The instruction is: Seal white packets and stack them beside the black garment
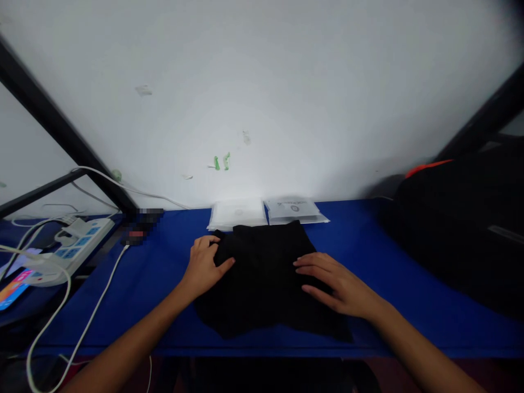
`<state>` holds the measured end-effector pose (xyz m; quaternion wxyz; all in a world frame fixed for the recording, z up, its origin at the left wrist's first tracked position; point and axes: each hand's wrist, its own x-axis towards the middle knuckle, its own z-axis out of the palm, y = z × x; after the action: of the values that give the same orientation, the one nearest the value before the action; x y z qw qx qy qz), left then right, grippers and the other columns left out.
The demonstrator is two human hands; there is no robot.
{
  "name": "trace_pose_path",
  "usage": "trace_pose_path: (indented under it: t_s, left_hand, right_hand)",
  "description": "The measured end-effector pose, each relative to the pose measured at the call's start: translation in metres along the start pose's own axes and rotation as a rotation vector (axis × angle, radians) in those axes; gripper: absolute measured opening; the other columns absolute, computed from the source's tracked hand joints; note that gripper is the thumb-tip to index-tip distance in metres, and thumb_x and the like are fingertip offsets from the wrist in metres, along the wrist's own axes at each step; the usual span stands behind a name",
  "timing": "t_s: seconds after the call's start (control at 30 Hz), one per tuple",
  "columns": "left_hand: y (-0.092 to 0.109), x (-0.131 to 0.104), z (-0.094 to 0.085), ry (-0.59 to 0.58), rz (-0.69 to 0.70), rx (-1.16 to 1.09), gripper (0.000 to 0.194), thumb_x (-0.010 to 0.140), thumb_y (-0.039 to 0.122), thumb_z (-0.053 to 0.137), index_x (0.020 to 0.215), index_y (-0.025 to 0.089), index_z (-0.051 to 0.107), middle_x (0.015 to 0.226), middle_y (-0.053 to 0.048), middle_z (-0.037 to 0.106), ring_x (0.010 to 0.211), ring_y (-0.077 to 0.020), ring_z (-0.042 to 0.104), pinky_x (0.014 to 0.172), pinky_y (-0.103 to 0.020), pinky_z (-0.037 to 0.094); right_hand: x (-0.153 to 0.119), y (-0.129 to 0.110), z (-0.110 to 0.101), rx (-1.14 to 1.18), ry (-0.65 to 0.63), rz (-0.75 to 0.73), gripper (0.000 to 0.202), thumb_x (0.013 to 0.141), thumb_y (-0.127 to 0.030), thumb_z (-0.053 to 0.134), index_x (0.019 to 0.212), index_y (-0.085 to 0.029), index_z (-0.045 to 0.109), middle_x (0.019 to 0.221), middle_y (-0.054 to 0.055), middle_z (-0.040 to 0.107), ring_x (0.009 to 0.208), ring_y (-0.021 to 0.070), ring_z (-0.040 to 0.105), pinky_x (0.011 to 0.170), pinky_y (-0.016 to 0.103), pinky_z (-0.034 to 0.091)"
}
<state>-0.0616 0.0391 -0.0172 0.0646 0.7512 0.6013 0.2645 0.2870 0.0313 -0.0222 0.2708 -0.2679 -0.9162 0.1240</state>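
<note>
A black cloth garment (266,278), shaped like a pair of shorts, lies spread on the blue table (409,284) in front of me. Its narrower side points to the wall and its wider side reaches near the table's front edge. At its upper left edge rests my left hand (204,267), thumb and fingers apart on the fabric, which is slightly raised there. My right hand (331,281) lies with fingers stretched out over the garment's right side, palm down. Behind the garment are two flat plastic packets, a white one (238,212) and a greyish printed one (295,208).
On the left are a white power strip (84,245) with plugs and cables, a lit phone (15,286), and a white cable (98,305) looping over the table's front edge. A large black bag (458,229) fills the right side. A white wall (286,98) stands behind.
</note>
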Motion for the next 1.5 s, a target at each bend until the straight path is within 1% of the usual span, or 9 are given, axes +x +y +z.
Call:
trace_pose_path:
  t_s: [0.17, 0.33, 0.4, 0.63, 0.77, 0.87, 1.03, 1.27, 1.5]
  left_hand:
    - [0.019, 0.019, -0.013, 0.282, 0.092, -0.23, 0.014, 0.08, 0.023, 0.059, 0.081, 0.022, 0.045, 0.112, -0.008, 0.053, 0.107, -0.0256, 0.053, 0.095, -0.045, 0.045]
    - [0.037, 0.024, -0.008, -0.318, 0.455, -0.058, 0.029, 0.074, 0.024, 0.066, 0.098, 0.023, 0.05, 0.118, -0.008, 0.055, 0.109, -0.0281, 0.055, 0.093, -0.043, 0.044]
    - [0.041, 0.024, -0.004, -0.411, 0.469, 0.067, 0.036, 0.072, 0.03, 0.069, 0.102, 0.021, 0.051, 0.114, -0.009, 0.057, 0.103, -0.0296, 0.057, 0.088, -0.043, 0.045]
    - [0.046, 0.03, 0.004, -0.273, 0.528, 0.273, 0.021, 0.084, 0.023, 0.054, 0.104, 0.015, 0.058, 0.095, -0.011, 0.066, 0.09, -0.029, 0.063, 0.081, -0.044, 0.047]
    - [0.056, 0.028, 0.003, -0.097, 0.55, 0.0, 0.023, 0.089, 0.02, 0.047, 0.109, 0.017, 0.058, 0.103, -0.01, 0.068, 0.095, -0.0246, 0.063, 0.088, -0.043, 0.048]
    - [0.058, 0.029, -0.001, -0.178, 0.579, -0.235, 0.025, 0.092, 0.024, 0.048, 0.114, 0.019, 0.058, 0.111, -0.009, 0.066, 0.104, -0.022, 0.061, 0.091, -0.039, 0.049]
    - [0.018, 0.063, -0.004, -0.269, 0.472, -0.322, 0.025, 0.097, 0.036, 0.043, 0.105, 0.022, 0.062, 0.104, -0.006, 0.068, 0.099, -0.02, 0.063, 0.091, -0.035, 0.048]
    - [-0.049, 0.116, 0.01, -0.28, 0.372, 0.005, 0.014, 0.087, 0.021, 0.05, 0.094, 0.02, 0.062, 0.092, -0.005, 0.069, 0.084, -0.0201, 0.063, 0.077, -0.031, 0.046]
    - [-0.047, 0.117, 0.002, -0.263, 0.42, 0.106, 0.024, 0.086, 0.014, 0.045, 0.095, 0.021, 0.066, 0.095, -0.005, 0.065, 0.081, -0.0182, 0.061, 0.072, -0.028, 0.045]
  right_hand:
    - [-0.001, 0.001, -0.003, 0.022, 0.019, 0.026, 0.026, 0.094, -0.024, 0.056, 0.12, -0.021, 0.057, 0.118, 0.013, 0.064, 0.112, 0.0259, 0.059, 0.093, 0.048, 0.052]
    - [0.0, 0.001, -0.003, 0.032, 0.0, 0.037, 0.026, 0.094, -0.025, 0.056, 0.119, -0.021, 0.058, 0.116, 0.013, 0.064, 0.109, 0.0254, 0.06, 0.091, 0.045, 0.053]
    - [0.0, 0.0, -0.003, 0.04, -0.005, 0.039, 0.026, 0.094, -0.026, 0.056, 0.119, -0.022, 0.058, 0.115, 0.012, 0.065, 0.108, 0.0252, 0.061, 0.091, 0.045, 0.053]
    - [0.015, -0.003, -0.007, 0.037, -0.032, 0.006, 0.031, 0.095, -0.027, 0.054, 0.126, -0.021, 0.054, 0.119, 0.012, 0.063, 0.112, 0.024, 0.059, 0.094, 0.044, 0.052]
    - [0.039, -0.01, -0.001, -0.007, 0.029, 0.018, 0.075, 0.086, -0.038, 0.066, 0.148, -0.019, 0.028, 0.144, 0.019, 0.044, 0.132, 0.0311, 0.043, 0.105, 0.052, 0.043]
    - [0.055, -0.012, 0.01, -0.038, 0.026, -0.025, 0.074, 0.083, -0.027, 0.065, 0.147, -0.016, 0.029, 0.141, 0.021, 0.047, 0.13, 0.0331, 0.044, 0.103, 0.055, 0.041]
    - [0.055, -0.012, 0.013, -0.053, 0.008, -0.06, 0.049, 0.071, -0.008, 0.052, 0.119, -0.015, 0.051, 0.104, 0.015, 0.064, 0.095, 0.0287, 0.059, 0.081, 0.048, 0.051]
    - [0.038, -0.015, 0.005, 0.0, -0.109, 0.036, 0.048, 0.055, 0.001, 0.051, 0.099, -0.019, 0.049, 0.133, 0.02, 0.055, 0.129, 0.0321, 0.049, 0.1, 0.051, 0.047]
    - [0.027, -0.01, 0.016, -0.079, -0.247, 0.068, 0.09, 0.055, 0.01, 0.042, 0.143, -0.012, 0.036, 0.148, 0.02, 0.044, 0.138, 0.0259, 0.04, 0.11, 0.042, 0.043]
